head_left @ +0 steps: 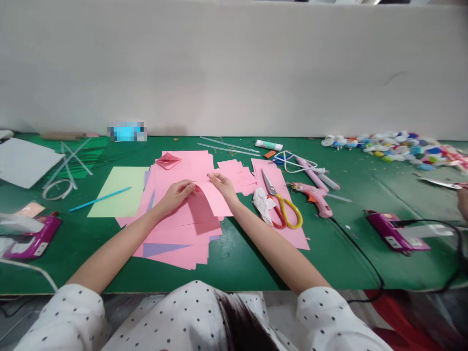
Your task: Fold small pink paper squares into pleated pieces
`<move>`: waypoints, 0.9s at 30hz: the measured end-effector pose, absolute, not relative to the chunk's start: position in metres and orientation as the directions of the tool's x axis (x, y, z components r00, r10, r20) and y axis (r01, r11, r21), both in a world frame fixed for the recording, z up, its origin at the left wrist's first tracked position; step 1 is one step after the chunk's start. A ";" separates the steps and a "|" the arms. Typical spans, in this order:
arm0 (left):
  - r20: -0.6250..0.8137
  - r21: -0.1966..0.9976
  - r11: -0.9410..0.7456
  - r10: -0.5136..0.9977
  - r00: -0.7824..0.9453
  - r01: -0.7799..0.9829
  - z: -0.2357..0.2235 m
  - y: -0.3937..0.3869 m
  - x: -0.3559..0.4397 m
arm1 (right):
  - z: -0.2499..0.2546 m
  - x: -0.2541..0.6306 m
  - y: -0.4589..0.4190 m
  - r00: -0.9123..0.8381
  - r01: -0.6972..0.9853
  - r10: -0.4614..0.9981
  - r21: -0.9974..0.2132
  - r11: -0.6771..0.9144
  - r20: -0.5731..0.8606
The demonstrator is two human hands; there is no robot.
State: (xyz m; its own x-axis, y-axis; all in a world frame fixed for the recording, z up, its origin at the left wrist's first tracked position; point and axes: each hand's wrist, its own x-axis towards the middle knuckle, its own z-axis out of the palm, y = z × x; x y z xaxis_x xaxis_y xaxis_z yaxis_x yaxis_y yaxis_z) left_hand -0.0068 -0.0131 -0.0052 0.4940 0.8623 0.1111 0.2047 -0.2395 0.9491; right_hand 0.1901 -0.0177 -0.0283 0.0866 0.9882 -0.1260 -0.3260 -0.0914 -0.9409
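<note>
My left hand [180, 194] and my right hand [224, 187] pinch the far edge of a pink sheet of paper [215, 201]. The sheet bends down toward me and casts a shadow on the stack of pink paper [175, 237] beneath it. Purple sheets show between some of the pink ones. At the far left of the stack lies a folded pink paper piece [168, 161]. Beyond my right hand are smaller pink paper pieces [237, 174]. Scissors [283, 204] with red and yellow handles rest on another pink sheet [292, 239] to the right.
A pink glue gun [314, 196] and its cord lie on the right, near a purple power strip [393, 231]. A blue pencil [100, 199] crosses a pale green sheet [122, 178]. Bottle caps [405, 146] are heaped at the back right. Another person's hand [462, 201] shows at the right edge.
</note>
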 end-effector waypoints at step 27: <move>0.346 0.766 -0.501 0.849 0.398 0.403 -0.016 -0.011 -0.006 | -0.016 0.193 -0.026 -0.096 -0.405 0.982 -0.895 -0.189 -0.164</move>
